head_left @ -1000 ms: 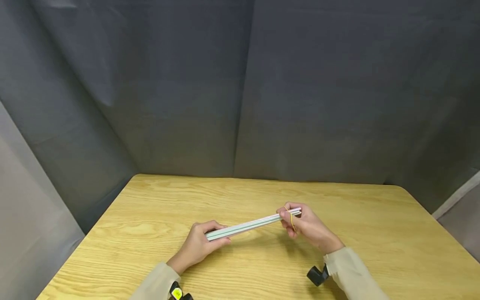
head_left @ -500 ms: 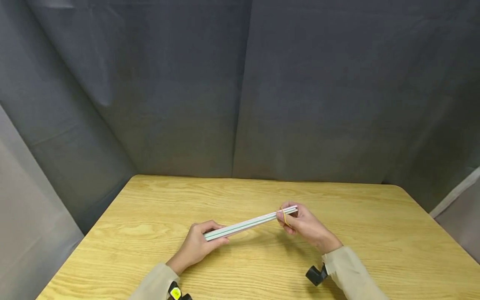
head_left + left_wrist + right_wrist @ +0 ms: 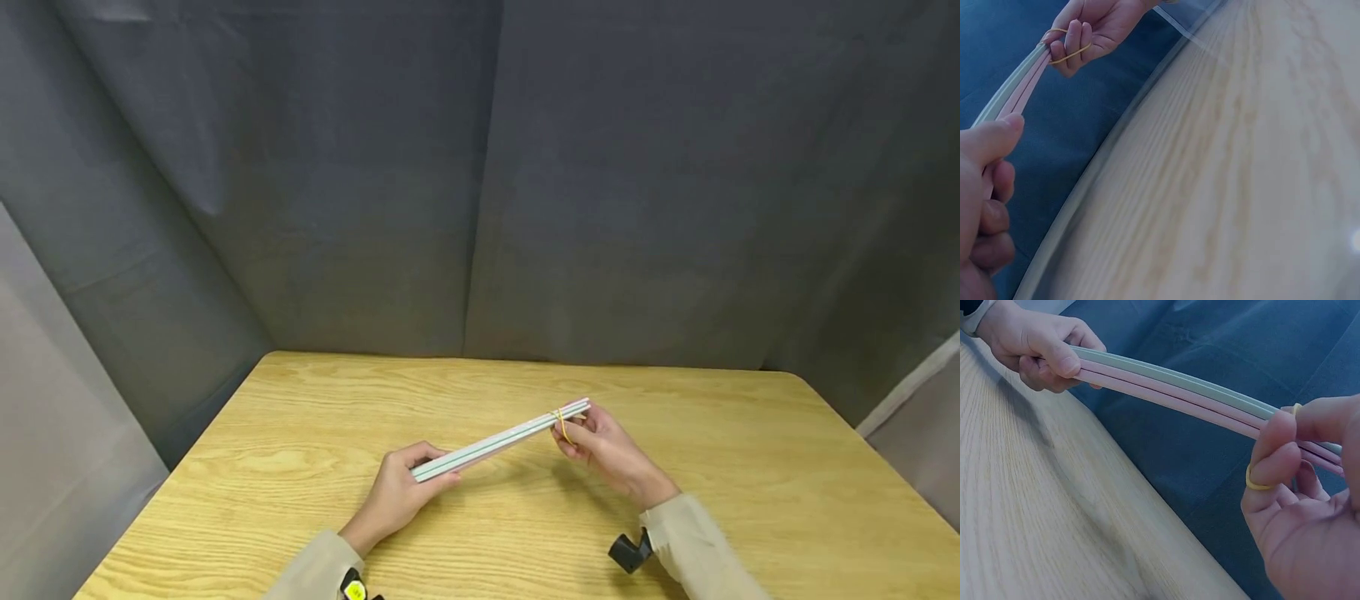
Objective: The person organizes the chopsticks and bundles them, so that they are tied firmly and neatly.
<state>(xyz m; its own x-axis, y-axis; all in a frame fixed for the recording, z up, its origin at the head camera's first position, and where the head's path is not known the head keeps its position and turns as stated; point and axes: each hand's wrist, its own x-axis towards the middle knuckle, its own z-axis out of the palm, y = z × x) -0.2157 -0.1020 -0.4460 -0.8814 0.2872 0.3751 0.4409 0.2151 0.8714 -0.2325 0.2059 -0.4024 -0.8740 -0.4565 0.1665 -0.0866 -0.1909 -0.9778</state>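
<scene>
A bundle of slim pale green and pink chopsticks (image 3: pixel 491 445) is held slanting above the table, its right end higher. My left hand (image 3: pixel 392 493) grips the lower left end, thumb along the near side. Near the other end, my right hand (image 3: pixel 611 457) pinches the bundle between thumb and fingers. A thin yellow rubber band (image 3: pixel 563 425) crosses the sticks there and loops over the right fingers, as the right wrist view also shows with the band (image 3: pixel 1259 485) stretched round a finger. The ends inside the left palm are hidden.
The light wood-grain table (image 3: pixel 315 417) lies under both hands, its far edge meeting a dark grey curtain (image 3: pixel 360 208). Lighter cloth (image 3: pixel 60 400) hangs at the left side. A black wrist camera (image 3: pixel 628 552) juts out below the right sleeve.
The right hand and rubber band have shifted slightly left, and the right end of the chopsticks has risen. The left hand keeps its grip almost in place.
</scene>
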